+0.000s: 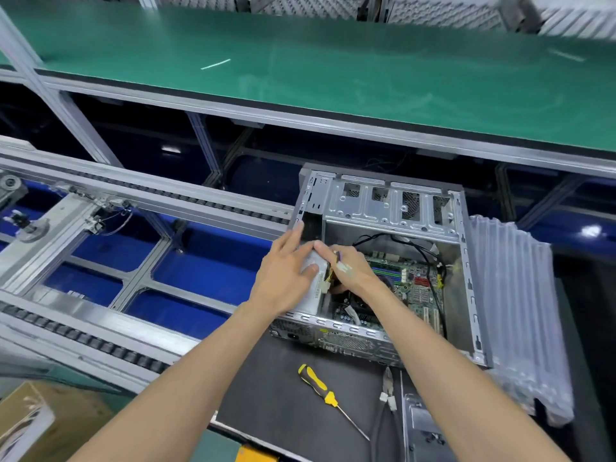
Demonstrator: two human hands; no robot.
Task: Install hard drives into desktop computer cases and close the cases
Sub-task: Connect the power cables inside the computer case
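- The open grey steel desktop computer case lies on its side on the dark tabletop mat, side panel off, with the green motherboard showing inside.
- No hard drive is plainly visible anywhere; the perforated silver drive cage along the far wall of the case looks unfilled, though I cannot see fully into it.
- The left hand lies flat, fingers straight and spread, on the pale silver power-supply box in the near-left corner of the case, holding nothing.
- The right hand reaches into the case just right of that box, fingers bent around a bundle of yellow, purple and black wires with a white plastic connector; the forefinger points forward.
- My read: this is the cabling step, sorting out a power lead before a drive goes in, so the task is early for this case.
- Next, the lead needs routing toward the drive cage without snagging the black cables over the motherboard, and a drive has to be fetched.
- On the mat in front of the case lie a yellow-and-black-handled screwdriver and, to its right, grey pliers.
- A clear air-column packing sleeve leans against the right side of the case.
- Left of the case runs the aluminium roller conveyor frame.
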